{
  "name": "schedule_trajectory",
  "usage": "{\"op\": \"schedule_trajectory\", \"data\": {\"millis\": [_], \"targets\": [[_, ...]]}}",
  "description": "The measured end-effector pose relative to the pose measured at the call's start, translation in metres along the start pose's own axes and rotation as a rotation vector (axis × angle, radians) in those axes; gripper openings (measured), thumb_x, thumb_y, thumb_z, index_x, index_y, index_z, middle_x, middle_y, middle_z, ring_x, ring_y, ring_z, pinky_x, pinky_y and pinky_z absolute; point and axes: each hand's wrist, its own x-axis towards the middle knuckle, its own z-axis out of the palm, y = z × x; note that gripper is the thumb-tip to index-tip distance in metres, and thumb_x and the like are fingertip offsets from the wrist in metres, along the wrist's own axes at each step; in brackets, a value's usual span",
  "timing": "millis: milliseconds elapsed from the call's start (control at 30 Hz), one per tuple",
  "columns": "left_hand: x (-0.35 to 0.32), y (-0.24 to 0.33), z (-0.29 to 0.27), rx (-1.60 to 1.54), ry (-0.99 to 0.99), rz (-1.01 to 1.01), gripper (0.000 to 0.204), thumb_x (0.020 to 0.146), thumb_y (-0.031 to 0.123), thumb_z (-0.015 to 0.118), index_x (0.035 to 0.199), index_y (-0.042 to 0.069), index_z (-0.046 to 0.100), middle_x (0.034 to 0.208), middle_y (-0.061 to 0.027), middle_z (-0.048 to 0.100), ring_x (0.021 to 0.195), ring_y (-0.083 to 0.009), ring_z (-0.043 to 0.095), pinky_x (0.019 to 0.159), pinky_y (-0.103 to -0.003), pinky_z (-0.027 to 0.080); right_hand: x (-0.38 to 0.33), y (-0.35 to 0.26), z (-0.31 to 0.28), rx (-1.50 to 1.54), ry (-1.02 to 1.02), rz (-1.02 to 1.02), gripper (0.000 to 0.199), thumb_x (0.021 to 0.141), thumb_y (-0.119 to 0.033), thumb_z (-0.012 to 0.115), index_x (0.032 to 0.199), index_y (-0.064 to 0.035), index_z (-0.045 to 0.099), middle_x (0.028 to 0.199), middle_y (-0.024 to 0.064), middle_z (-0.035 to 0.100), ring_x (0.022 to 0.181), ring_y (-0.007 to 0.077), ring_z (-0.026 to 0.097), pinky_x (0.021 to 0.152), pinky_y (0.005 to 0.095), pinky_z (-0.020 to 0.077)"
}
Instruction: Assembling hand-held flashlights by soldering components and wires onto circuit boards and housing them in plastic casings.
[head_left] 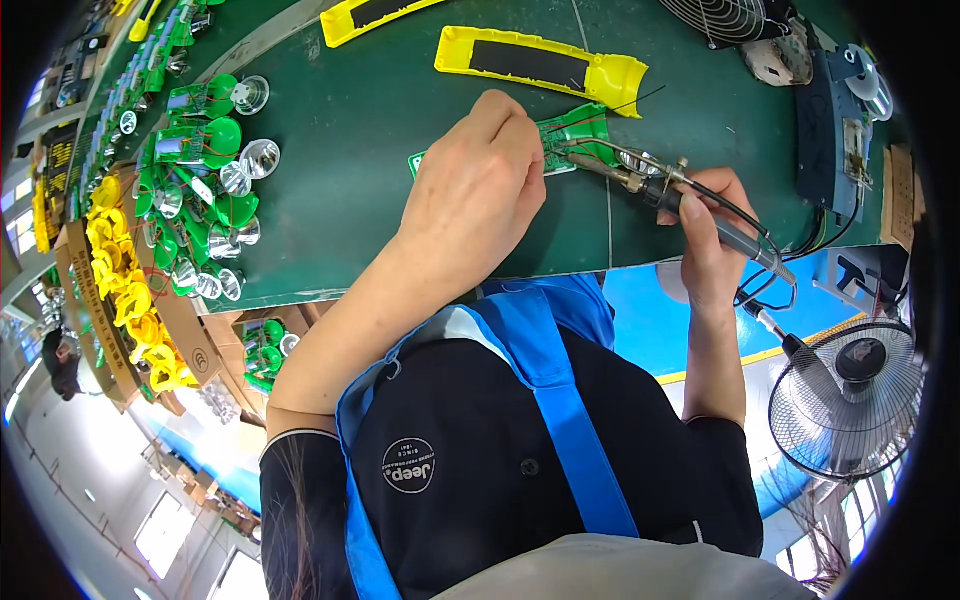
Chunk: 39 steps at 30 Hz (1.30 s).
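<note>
My left hand (475, 180) is closed over a green circuit board (553, 160), whose ends show on both sides of the fingers. A green flared part (588, 122) adjoins the board's right end, with a thin dark wire sticking out past it. In my right hand (715, 235) is a soldering iron (740, 243) with a metal tube clamped along it. Its tip points left and lies at the board, close to my left fingertips; exact contact cannot be made out. A shiny reflector (636, 160) sits partly hidden behind the iron.
Yellow casing halves (540, 65) with dark inner strips lie beyond the board. Green lamp assemblies with reflectors (260, 158) crowd the left side, beside a carton of yellow parts (135, 300). A blue-grey device with a spool (840, 130) stands right; a fan (850, 400) is nearer me.
</note>
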Motion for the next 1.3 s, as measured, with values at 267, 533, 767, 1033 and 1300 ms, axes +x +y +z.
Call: {"op": "schedule_trajectory", "data": {"millis": [267, 533, 767, 1033, 1300], "targets": [[-0.001, 0.000, 0.002, -0.003, 0.007, -0.016, 0.013, 0.064, -0.007, 0.060, 0.072, -0.002, 0.051, 0.083, -0.0139, 0.050, 0.071, -0.0299, 0.057, 0.063, -0.036, 0.049, 0.000, -0.001, 0.001, -0.058, -0.025, 0.000, 0.019, 0.082, -0.014, 0.060, 0.088, 0.0021, 0.053, 0.071, 0.0080, 0.059, 0.063, 0.0111, 0.056, 0.061, 0.0221, 0.0441], [0.000, 0.001, 0.001, 0.023, -0.024, -0.005, 0.015, 0.064, -0.007, 0.061, 0.074, -0.003, 0.051, 0.085, -0.0143, 0.048, 0.073, -0.0299, 0.056, 0.065, -0.036, 0.048, 0.000, 0.001, -0.001, -0.106, -0.058, -0.029, 0.017, 0.082, -0.011, 0.060, 0.089, 0.0025, 0.053, 0.074, 0.0080, 0.059, 0.063, 0.0119, 0.057, 0.062, 0.0231, 0.0463], [0.000, 0.001, 0.001, 0.024, -0.027, -0.001, 0.015, 0.064, -0.007, 0.061, 0.075, -0.004, 0.051, 0.085, -0.0144, 0.048, 0.073, -0.0299, 0.056, 0.065, -0.036, 0.048, -0.001, 0.001, -0.002, 0.043, 0.007, -0.040, 0.028, 0.084, -0.022, 0.060, 0.092, 0.0033, 0.052, 0.077, 0.0078, 0.054, 0.067, 0.0134, 0.054, 0.065, 0.0254, 0.0438], [0.001, 0.003, -0.002, 0.063, -0.052, 0.009, 0.014, 0.065, -0.006, 0.061, 0.077, -0.005, 0.052, 0.085, -0.0152, 0.048, 0.074, -0.0298, 0.056, 0.066, -0.036, 0.048, 0.000, 0.000, -0.003, 0.079, 0.002, -0.052, 0.026, 0.086, -0.019, 0.058, 0.095, 0.0035, 0.051, 0.081, 0.0090, 0.055, 0.068, 0.0143, 0.055, 0.067, 0.0259, 0.0435], [0.002, 0.003, -0.002, 0.075, -0.026, 0.009, 0.014, 0.065, -0.007, 0.060, 0.074, -0.002, 0.051, 0.087, -0.0133, 0.049, 0.071, -0.0301, 0.056, 0.062, -0.036, 0.047, 0.008, -0.009, -0.003, 0.007, 0.033, -0.137, 0.028, 0.085, -0.021, 0.059, 0.096, 0.0036, 0.050, 0.083, 0.0115, 0.057, 0.072, 0.0159, 0.056, 0.071, 0.0272, 0.0432]]}}
